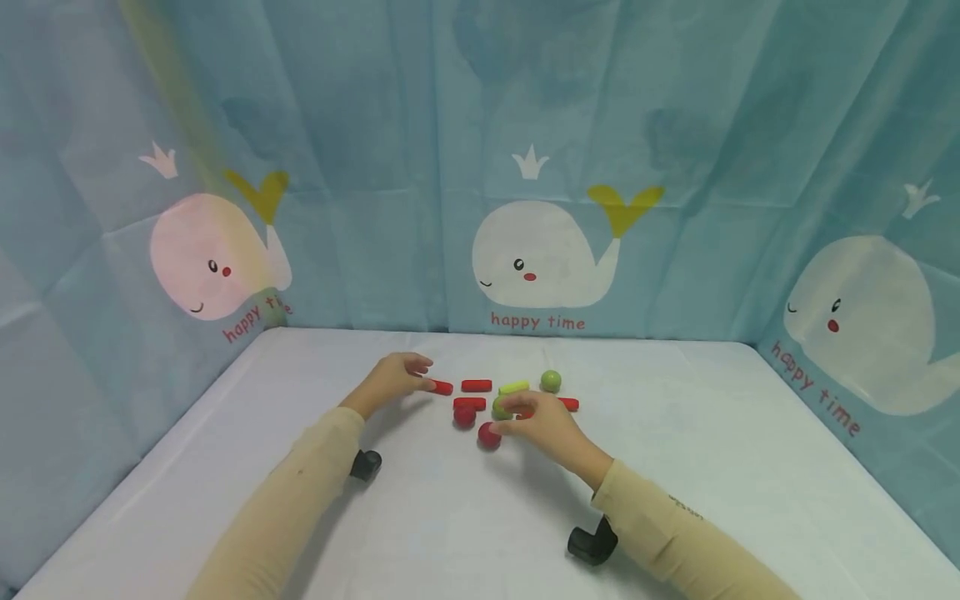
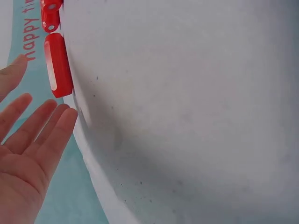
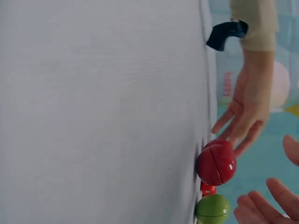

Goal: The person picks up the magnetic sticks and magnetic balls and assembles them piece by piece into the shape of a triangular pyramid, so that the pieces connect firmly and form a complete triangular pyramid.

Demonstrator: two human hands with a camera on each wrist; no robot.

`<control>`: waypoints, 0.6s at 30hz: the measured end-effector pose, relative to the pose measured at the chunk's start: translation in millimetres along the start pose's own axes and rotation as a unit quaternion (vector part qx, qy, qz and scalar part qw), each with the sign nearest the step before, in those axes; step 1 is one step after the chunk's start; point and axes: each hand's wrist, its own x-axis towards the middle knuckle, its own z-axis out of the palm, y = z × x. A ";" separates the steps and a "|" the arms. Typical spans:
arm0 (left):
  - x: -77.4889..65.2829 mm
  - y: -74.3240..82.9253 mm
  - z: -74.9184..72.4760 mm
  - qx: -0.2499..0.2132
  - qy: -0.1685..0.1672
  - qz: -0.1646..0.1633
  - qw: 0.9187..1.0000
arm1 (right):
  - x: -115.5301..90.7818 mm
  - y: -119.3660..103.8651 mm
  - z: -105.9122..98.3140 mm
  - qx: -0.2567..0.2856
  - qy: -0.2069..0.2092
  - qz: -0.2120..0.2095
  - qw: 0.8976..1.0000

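Note:
My left hand [image 1: 390, 383] is at the left end of the group, fingers spread beside a red faceted bar [image 2: 58, 65] and holding nothing. Over the right part of the group hovers my right hand [image 1: 553, 427], its thumb and fingers apart. Near its thumb sits a red ball [image 1: 487, 436] with a seam round it. Partly behind its fingers is a green ball [image 3: 212, 208], also seamed. Another red ball [image 1: 464, 416] lies to the left, in front of a second red bar [image 1: 469, 403]. The right hand partly covers a further red bar [image 1: 570, 404].
Farther back on the white table [image 1: 675, 467] lie another red bar [image 1: 476, 385], a yellow-green bar [image 1: 514, 387] and a second green ball [image 1: 551, 381]. A blue curtain [image 1: 375, 167] with printed whales hangs behind and at both sides. Black camera mounts [image 1: 592, 543] hang under the wrists.

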 end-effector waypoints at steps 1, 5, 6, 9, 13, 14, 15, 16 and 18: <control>0.2 -0.5 0.3 -0.006 -0.003 -0.004 1.000 | 0.5 0.4 0.2 0.008 -0.004 0.006 1.000; 1.1 -2.4 0.7 -0.032 -0.012 -0.024 0.999 | 3.3 2.5 0.9 0.043 -0.018 0.027 0.999; 1.3 -2.4 0.6 -0.038 -0.013 -0.030 0.999 | 4.2 3.2 1.1 0.048 -0.020 0.029 0.998; 1.5 -2.1 0.4 -0.054 -0.016 -0.053 0.997 | 6.0 4.3 1.7 0.061 -0.029 0.031 0.997; 1.1 -1.7 -0.2 -0.077 -0.018 -0.078 0.994 | 8.5 5.1 1.9 0.062 -0.033 0.040 0.997; 1.1 -1.8 -0.2 -0.086 -0.017 -0.083 0.993 | 9.4 5.3 1.8 0.061 -0.033 0.043 0.997; 1.3 -2.3 -0.1 -0.094 -0.018 -0.087 0.992 | 10.4 5.6 1.7 0.059 -0.032 0.045 0.997; 1.7 -2.8 0.0 -0.101 -0.018 -0.090 0.991 | 11.5 5.4 1.6 0.061 -0.032 0.050 0.996; 2.7 -4.5 0.6 -0.109 -0.017 -0.090 0.990 | 13.7 6.0 1.8 0.066 -0.033 0.052 0.996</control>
